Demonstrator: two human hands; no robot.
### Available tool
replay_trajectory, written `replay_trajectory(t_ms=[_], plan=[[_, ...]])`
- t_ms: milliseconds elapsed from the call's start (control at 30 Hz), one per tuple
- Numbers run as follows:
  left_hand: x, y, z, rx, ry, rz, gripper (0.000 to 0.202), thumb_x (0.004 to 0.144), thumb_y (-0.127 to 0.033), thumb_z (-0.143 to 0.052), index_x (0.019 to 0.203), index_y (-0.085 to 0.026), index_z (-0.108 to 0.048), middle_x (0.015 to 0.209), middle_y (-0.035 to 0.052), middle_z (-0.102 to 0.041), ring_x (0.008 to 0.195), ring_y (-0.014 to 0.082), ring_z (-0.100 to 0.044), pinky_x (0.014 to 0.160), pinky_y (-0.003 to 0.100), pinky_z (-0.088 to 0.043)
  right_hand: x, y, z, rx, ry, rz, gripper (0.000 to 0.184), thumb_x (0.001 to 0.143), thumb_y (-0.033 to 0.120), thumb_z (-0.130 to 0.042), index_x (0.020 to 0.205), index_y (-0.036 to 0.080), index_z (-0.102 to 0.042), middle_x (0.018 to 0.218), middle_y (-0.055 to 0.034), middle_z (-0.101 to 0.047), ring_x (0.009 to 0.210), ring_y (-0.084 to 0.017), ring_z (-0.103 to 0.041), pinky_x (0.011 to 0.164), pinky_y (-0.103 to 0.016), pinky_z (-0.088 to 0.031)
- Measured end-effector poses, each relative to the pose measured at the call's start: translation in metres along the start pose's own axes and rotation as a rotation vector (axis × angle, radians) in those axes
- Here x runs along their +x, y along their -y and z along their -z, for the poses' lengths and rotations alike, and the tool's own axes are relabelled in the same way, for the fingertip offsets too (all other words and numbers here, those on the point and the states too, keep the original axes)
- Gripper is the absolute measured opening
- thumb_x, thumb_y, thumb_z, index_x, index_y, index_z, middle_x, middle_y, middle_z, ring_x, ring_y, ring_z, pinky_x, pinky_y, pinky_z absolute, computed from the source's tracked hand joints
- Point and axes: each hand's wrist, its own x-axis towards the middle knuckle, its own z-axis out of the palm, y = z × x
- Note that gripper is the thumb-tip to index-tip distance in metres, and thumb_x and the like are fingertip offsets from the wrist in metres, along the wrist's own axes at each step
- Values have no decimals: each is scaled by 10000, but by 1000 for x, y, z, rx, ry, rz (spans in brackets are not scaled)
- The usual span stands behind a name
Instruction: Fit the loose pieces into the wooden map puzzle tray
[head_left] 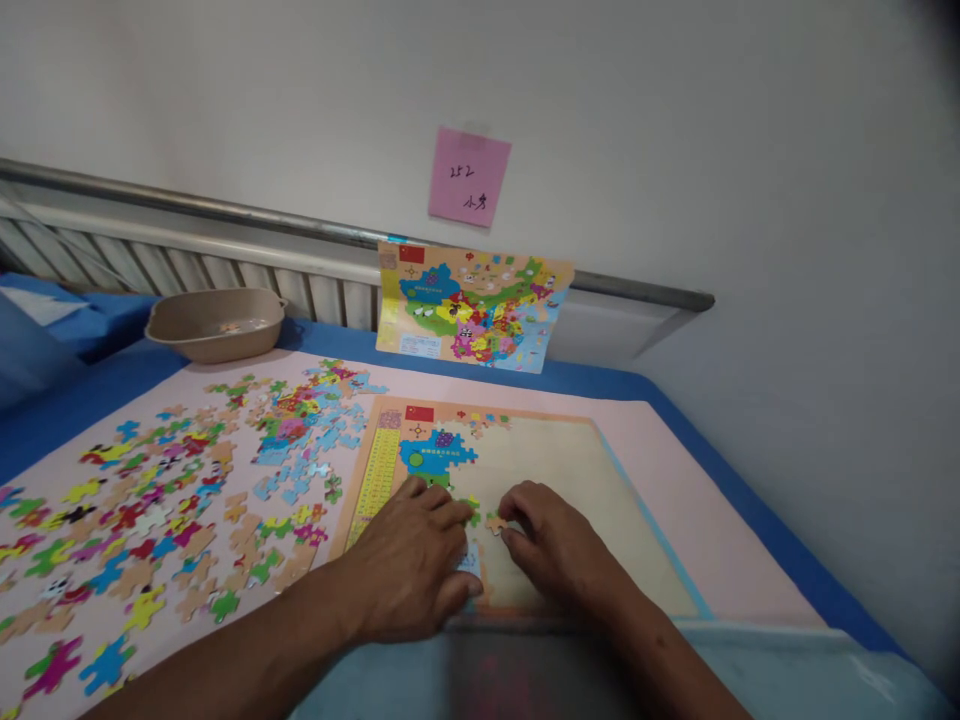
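A jigsaw puzzle board (570, 480) lies before me, its left part filled with joined pieces and its right part bare cream backing. My left hand (416, 560) rests palm down on the filled lower left, fingers stretched over the pieces and hiding some of them. Between the thumb and fingers of my right hand (551, 540) is a small orange puzzle piece (495, 523), pinched just above or on the bare backing; I cannot tell whether it touches. A blue joined section (435, 455) shows above my left hand.
Many loose puzzle pieces (150, 520) cover the pink sheet on the left. A beige plastic basin (217, 325) stands at the back left. A printed map picture (476, 305) leans against the metal rail (645, 290). A pink note (470, 177) is on the wall.
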Motion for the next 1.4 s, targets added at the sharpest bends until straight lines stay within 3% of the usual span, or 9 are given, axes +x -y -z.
replay_trajectory(t_ms=[200, 367, 500, 633, 767, 867, 967, 1167, 1400], plan=[[-1, -3, 7, -33, -34, 18, 263, 1002, -428, -595, 896, -203, -682, 1264, 63, -720, 1092, 265, -629, 971, 484, -396, -4, 6, 6, -72, 11, -9, 177, 850, 50, -624, 939, 202, -607, 952, -36, -645, 876, -224, -567, 753, -327, -399], [-15, -9, 56, 61, -167, 18, 294, 1049, -362, -491, 880, -199, -667, 1242, 87, -737, 1060, 267, -650, 951, 484, -432, -6, 6, 13, -97, 7, -2, 203, 877, 72, -563, 1018, 185, -653, 1003, -84, -677, 922, -267, -609, 811, -387, -452], [-55, 4, 104, 155, -356, 121, 292, 1054, -320, -462, 864, -209, -654, 1310, 90, -733, 1149, 273, -662, 968, 469, -447, -6, -8, 11, -106, 18, 54, 248, 927, 187, -499, 1078, 208, -695, 1033, -111, -706, 956, -313, -656, 849, -475, -501], [-116, 41, 126, 99, -533, 449, 305, 1040, -396, -486, 873, -229, -678, 1238, 79, -762, 1214, 270, -666, 1003, 435, -474, 1, -7, 8, -65, -19, -4, 206, 923, 306, -537, 1040, 250, -698, 969, -93, -728, 849, -302, -694, 740, -449, -538], [-165, 77, 127, 15, -697, 715, 334, 961, -514, -563, 838, -242, -713, 1200, 74, -783, 1133, 283, -707, 1009, 415, -507, 7, 38, -2, 25, 58, 181, 92, 923, 293, -603, 955, 278, -687, 870, -46, -716, 751, -252, -679, 642, -361, -518], [-186, 92, 122, -34, -816, 835, 334, 926, -529, -577, 810, -245, -710, 1165, 63, -797, 1063, 275, -718, 989, 393, -520, 16, 85, -21, 51, 117, 404, 151, 883, 180, -634, 991, 274, -682, 940, -42, -717, 830, -244, -672, 696, -344, -504], [-199, 100, 112, -80, -922, 933, 332, 921, -519, -568, 836, -236, -721, 1132, 47, -801, 1014, 256, -714, 925, 357, -526, 33, 130, -46, 35, 163, 468, 198, 839, 105, -672, 970, 253, -659, 965, -37, -700, 882, -244, -648, 748, -340, -478], [-211, 108, 91, -112, -883, 992, 335, 946, -495, -555, 850, -219, -721, 866, 15, -771, 859, 222, -682, 746, 314, -469, 58, 202, -101, -59, 204, 530, 141, 882, 142, -762, 921, 218, -651, 986, -57, -717, 898, -251, -650, 810, -368, -488], [-207, 107, 90, -78, -768, 886, 286, 958, -408, -542, 805, -217, -689, 778, -13, -704, 742, 170, -627, 709, 301, -425, 33, 222, -144, -132, -206, 790, 154, 857, 225, -753, 972, 195, -656, 854, -34, -676, 757, -246, -596, 661, -405, -417]])
